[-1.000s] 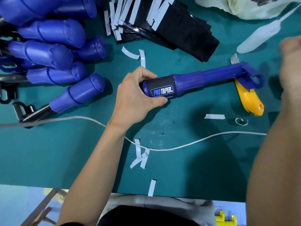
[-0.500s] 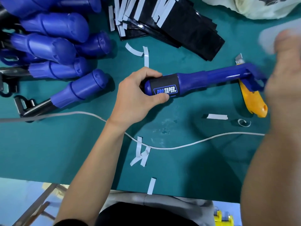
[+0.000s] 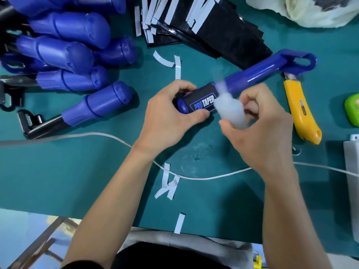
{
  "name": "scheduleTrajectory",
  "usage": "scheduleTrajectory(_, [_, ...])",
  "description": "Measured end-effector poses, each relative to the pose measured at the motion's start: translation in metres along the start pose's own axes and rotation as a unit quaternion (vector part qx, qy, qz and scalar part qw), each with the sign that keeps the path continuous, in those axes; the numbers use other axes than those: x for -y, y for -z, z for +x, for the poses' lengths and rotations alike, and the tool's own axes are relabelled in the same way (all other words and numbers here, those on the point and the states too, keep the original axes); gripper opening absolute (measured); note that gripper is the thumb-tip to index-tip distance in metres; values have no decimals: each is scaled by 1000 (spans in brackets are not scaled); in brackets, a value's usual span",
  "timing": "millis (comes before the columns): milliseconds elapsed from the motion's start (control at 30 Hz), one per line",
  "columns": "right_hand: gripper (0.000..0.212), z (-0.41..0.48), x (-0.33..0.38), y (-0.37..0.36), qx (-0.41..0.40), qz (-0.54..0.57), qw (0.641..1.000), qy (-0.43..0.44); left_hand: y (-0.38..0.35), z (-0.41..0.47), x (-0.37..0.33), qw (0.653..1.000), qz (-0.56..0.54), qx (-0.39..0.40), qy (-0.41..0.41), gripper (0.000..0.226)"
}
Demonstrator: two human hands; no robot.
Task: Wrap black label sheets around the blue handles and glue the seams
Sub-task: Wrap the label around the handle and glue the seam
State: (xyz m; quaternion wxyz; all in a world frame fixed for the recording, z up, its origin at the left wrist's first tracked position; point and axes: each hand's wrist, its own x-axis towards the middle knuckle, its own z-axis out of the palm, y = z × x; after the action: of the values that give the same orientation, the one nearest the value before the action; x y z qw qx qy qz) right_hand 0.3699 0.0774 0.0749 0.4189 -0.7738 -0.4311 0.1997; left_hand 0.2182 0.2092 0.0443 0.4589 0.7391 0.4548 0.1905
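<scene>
Head view: left grip [image 3: 169,115] curls round the blue handle [image 3: 252,75] at its black label [image 3: 202,102]; right grip [image 3: 262,131] clasps a blurred translucent bottle [image 3: 232,111].

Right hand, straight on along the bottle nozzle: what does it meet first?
The right hand grips a blurred pale bottle, nozzle aimed up and left. It would likely meet the blue handle first, at the edge of the black label; height above it is unclear.
</scene>
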Motion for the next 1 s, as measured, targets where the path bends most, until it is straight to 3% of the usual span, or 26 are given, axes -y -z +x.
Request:
scheduleTrajectory(233, [23, 10, -7, 14, -37, 214, 976, -5, -2, -3, 1, 1000, 24, 14, -7, 55])
scheduleTrajectory(400, [36, 14, -11, 17, -34, 325, 943, -64, -2, -4, 1, 997, 56, 13, -44, 60])
scheduleTrajectory(500, [30, 16, -13, 19, -40, 409, 908, -84, -2, -3, 2, 998, 41, 2, -40, 57])
scheduleTrajectory(600, [12, 18, -13, 20, -75, 476, 862, -159, -2, -3, 2, 999, 32, -1, -43, 56])
scheduleTrajectory(667, [15, 18, -10, 17, -113, 500, 832, -211, -2, -4, 1, 998, 32, -1, -45, 56])
scheduleTrajectory(767, [31, 19, -7, 14, -133, 476, 838, -230, -3, -5, 2, 998, 33, 0, -47, 56])
scheduleTrajectory(900, [8, 20, -7, 11, -182, 387, 889, -163, -2, -4, 3, 998, 38, -3, -50, 57])
scheduleTrajectory(1000, [13, 18, -6, 9, -217, 300, 925, -88, -4, -5, 3, 998, 43, -5, -56, 58])
